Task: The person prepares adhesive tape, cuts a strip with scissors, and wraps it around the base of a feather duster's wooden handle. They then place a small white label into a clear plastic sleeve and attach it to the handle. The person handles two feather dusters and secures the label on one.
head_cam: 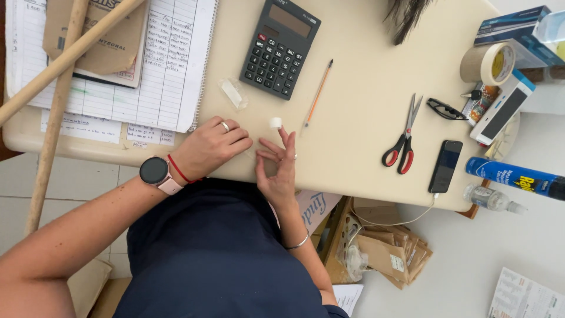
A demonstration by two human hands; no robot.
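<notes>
My left hand [210, 147], with a ring, a red cord and a pale-strapped watch on the wrist, rests knuckles-up on the cream table [365, 88] near its front edge, fingers curled in. Just to its right, my right hand [276, 168] presses thumb and forefinger together while the other fingers spread out. Whether anything is pinched there is too small to tell. A small white roll [275, 122] lies on the table just beyond my right fingertips. A clear plastic piece [234, 93] lies a little farther out, toward the calculator.
A dark calculator [280, 47], an orange pencil [318, 94] and red-handled scissors [405, 138] lie beyond my hands. A phone [445, 166], tape roll [487, 63], blue spray can [515, 176] and boxes are at the right. A ruled notebook [147, 65] and wooden poles [56, 100] are at the left.
</notes>
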